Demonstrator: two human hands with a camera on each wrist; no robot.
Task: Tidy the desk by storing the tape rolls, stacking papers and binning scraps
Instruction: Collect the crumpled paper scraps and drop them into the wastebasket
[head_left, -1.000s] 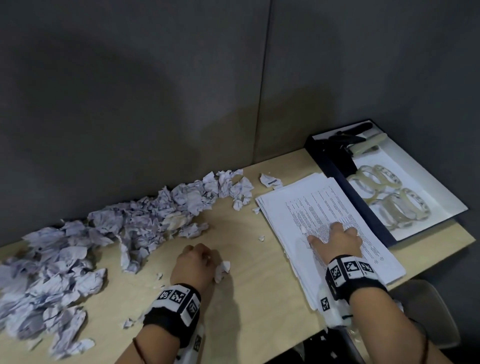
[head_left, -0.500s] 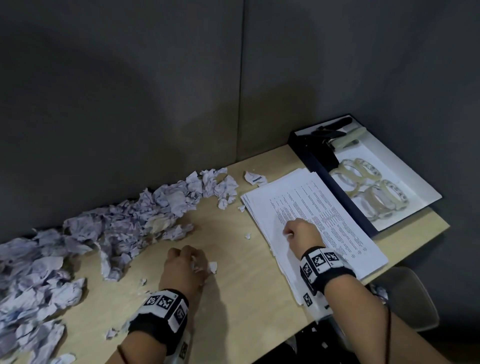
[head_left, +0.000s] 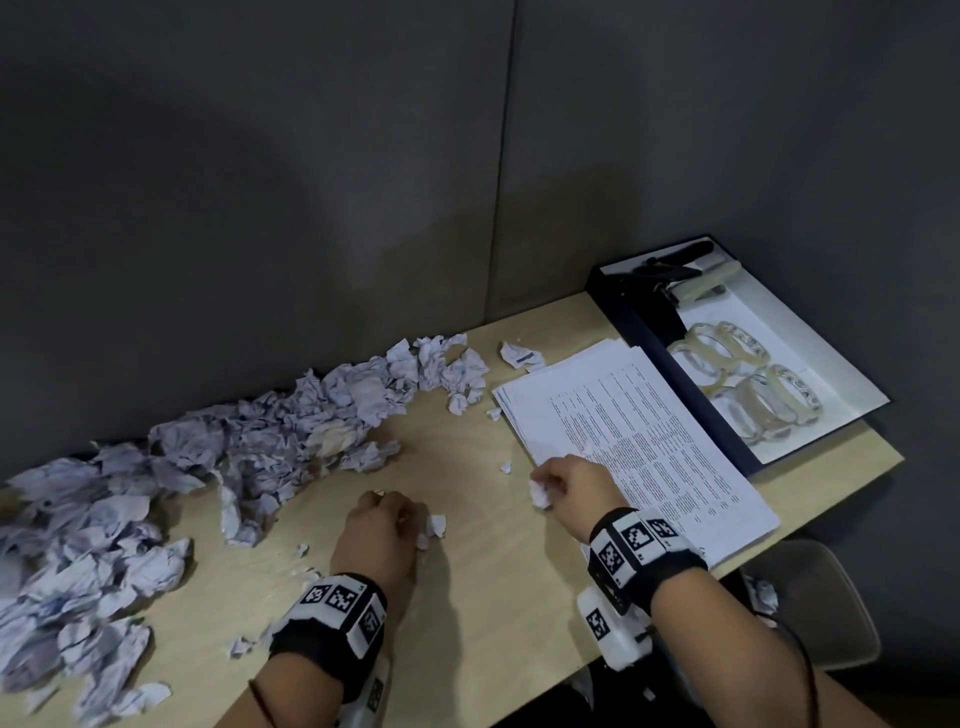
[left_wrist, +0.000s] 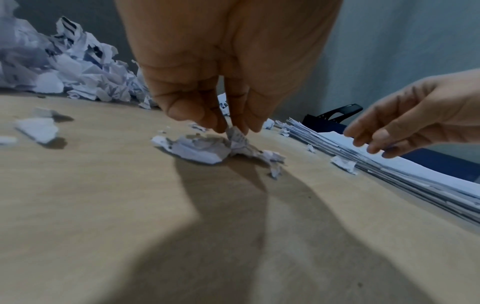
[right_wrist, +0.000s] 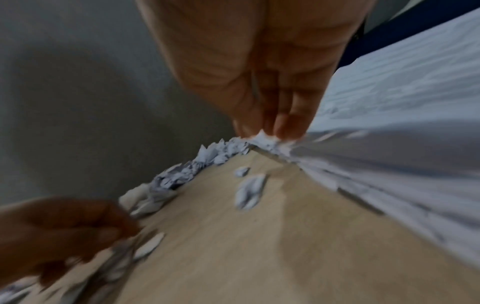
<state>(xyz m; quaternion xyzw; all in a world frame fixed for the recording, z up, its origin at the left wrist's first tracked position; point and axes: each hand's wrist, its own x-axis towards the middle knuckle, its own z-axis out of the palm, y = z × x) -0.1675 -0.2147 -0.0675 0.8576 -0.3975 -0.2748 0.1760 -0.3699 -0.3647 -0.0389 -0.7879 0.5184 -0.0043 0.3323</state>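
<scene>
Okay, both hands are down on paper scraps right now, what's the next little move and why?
Probably lift both scraps together. The left hand already pinches a crumpled scrap resting on the desk, and the right hand holds a small wad beside the paper stack.

Lying crumpled in a long pale heap along the desk's back edge: scraps (head_left: 218, 467) (a few strays scattered nearer the front). Sitting squared at the right: printed papers (head_left: 639, 441). Resting on edge, clustered in a white-floored tray (head_left: 831, 364) beyond the papers: clear tape rolls (head_left: 748, 384).
</scene>
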